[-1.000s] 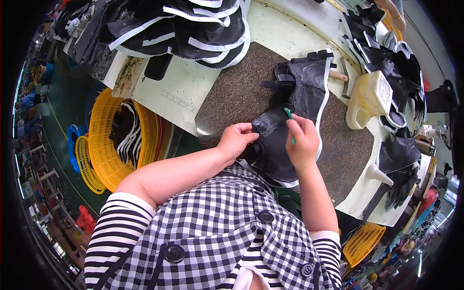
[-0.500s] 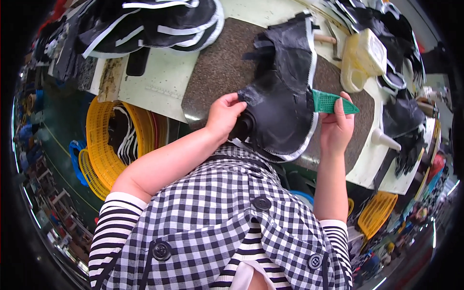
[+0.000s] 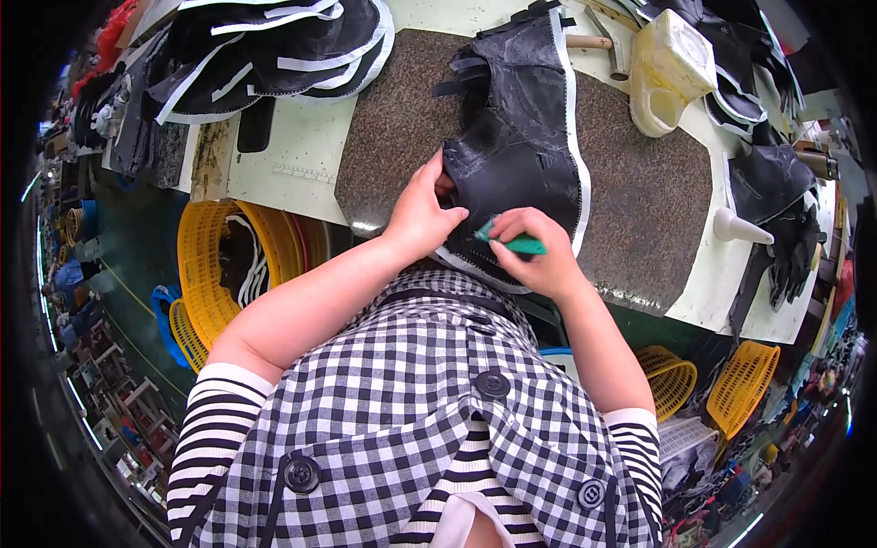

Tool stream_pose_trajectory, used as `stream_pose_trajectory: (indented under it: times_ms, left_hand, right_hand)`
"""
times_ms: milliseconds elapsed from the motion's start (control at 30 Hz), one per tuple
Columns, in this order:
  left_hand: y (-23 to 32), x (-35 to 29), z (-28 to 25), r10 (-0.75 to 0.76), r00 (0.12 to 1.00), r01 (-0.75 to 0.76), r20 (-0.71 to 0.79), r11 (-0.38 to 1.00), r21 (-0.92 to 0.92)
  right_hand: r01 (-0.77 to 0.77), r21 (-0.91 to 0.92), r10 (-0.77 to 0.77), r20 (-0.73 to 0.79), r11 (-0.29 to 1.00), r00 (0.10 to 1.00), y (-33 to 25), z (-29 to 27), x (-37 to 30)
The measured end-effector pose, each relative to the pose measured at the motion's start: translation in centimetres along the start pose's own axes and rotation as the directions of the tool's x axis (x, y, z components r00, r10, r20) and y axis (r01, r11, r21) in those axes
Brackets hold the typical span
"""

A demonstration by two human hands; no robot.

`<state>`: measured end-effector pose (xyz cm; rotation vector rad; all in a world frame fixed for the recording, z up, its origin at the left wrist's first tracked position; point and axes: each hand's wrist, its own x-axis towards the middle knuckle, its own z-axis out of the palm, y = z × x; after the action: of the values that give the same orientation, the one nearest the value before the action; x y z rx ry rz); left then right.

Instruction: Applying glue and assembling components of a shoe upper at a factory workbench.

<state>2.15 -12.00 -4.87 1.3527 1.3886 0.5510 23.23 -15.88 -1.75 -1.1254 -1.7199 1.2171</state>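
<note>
A black leather-like boot upper (image 3: 521, 173) with a white zip-like edging lies over the near side of the brown speckled board and hangs toward my lap. My left hand (image 3: 425, 208) grips its left edge, fingers partly tucked behind and the thumb resting on the front. Closed around a flat green plastic scraper (image 3: 525, 245), my right hand (image 3: 541, 251) is over the lower part of the upper. The scraper's tip is against or just above the black surface, close to my left thumb; whether it touches I cannot tell.
The speckled board (image 3: 393, 100) rests on a pale table (image 3: 301, 151). A hammer (image 3: 607, 41) and a yellowed plastic jug (image 3: 671, 68) stand at its far right. Black pieces with white edging (image 3: 320, 55) are heaped far left. A white cone (image 3: 742, 226) lies right; a yellow basket (image 3: 196, 265) stands below left.
My right hand has swung left and inward from beyond the upper's right edge, bringing the green scraper over its lower part. My left hand has shifted slightly and still holds the left edge.
</note>
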Motion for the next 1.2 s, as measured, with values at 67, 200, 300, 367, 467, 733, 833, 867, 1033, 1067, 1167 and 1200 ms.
stream_pose_trajectory:
  times_ms: [67, 200, 300, 367, 467, 733, 833, 867, 1033, 1067, 1167, 1200]
  left_hand:
    - [0.0, -0.1, 0.2, 0.002, 1.000, -0.001, -0.027, 0.999, 0.040]
    - [1.5, -0.8, 0.3, 0.006, 0.995, 0.003, -0.100, 0.995, 0.096]
    - [1.1, -0.7, 0.6, 0.032, 0.992, -0.024, -0.118, 0.997, 0.070]
    - [0.8, -0.7, 0.6, 0.066, 0.989, -0.056, -0.133, 0.995, 0.078]
    - [0.7, -0.6, 0.7, 0.107, 0.984, -0.088, -0.143, 0.987, 0.135]
    - [0.7, -0.4, 1.2, 0.121, 0.979, -0.083, -0.162, 0.971, 0.226]
    - [0.6, -0.5, 1.3, 0.122, 0.977, -0.085, -0.174, 0.975, 0.206]
    - [0.5, -0.5, 1.3, 0.128, 0.976, -0.094, -0.178, 0.977, 0.192]
    - [-0.1, -0.2, 1.5, 0.138, 0.975, -0.099, -0.177, 0.973, 0.209]
    - [-0.3, -0.1, 1.5, 0.148, 0.973, -0.112, -0.176, 0.974, 0.199]
    - [-0.5, -0.2, 1.5, 0.185, 0.968, -0.147, -0.167, 0.965, 0.219]
    - [-0.3, -0.2, 1.4, 0.205, 0.966, -0.160, -0.157, 0.953, 0.257]
  right_hand:
    - [-0.107, -0.055, 0.108, 0.016, 0.993, 0.994, 1.5, -1.3, -1.0]
    - [-0.149, -0.172, 0.073, -0.382, 0.974, 0.921, 1.7, -5.4, -3.4]
    - [-0.055, -0.343, -0.126, -0.484, 0.938, 0.866, 2.1, -3.9, -4.1]
    - [-0.086, -0.425, -0.122, -0.440, 0.901, 0.889, 1.9, -1.5, -5.0]
    - [-0.027, -0.335, -0.069, -0.272, 0.942, 0.960, 0.2, 2.4, -5.8]
    - [-0.023, -0.691, -0.252, -0.294, 0.723, 0.922, 4.0, -2.1, -5.7]
    - [0.137, -0.540, -0.237, -0.121, 0.831, 0.964, 1.9, 1.3, -7.4]
    - [0.163, -0.476, -0.223, -0.073, 0.864, 0.972, 1.4, 1.8, -7.4]
    - [-0.087, -0.590, -0.228, -0.439, 0.803, 0.869, 2.6, -1.9, -7.2]
    - [-0.046, -0.623, -0.228, -0.353, 0.781, 0.907, 2.6, -1.3, -8.0]
    - [0.079, -0.463, -0.166, -0.150, 0.883, 0.975, 0.4, 0.6, -7.2]
    - [0.090, -0.466, -0.179, -0.149, 0.880, 0.973, 1.2, -0.2, -6.3]
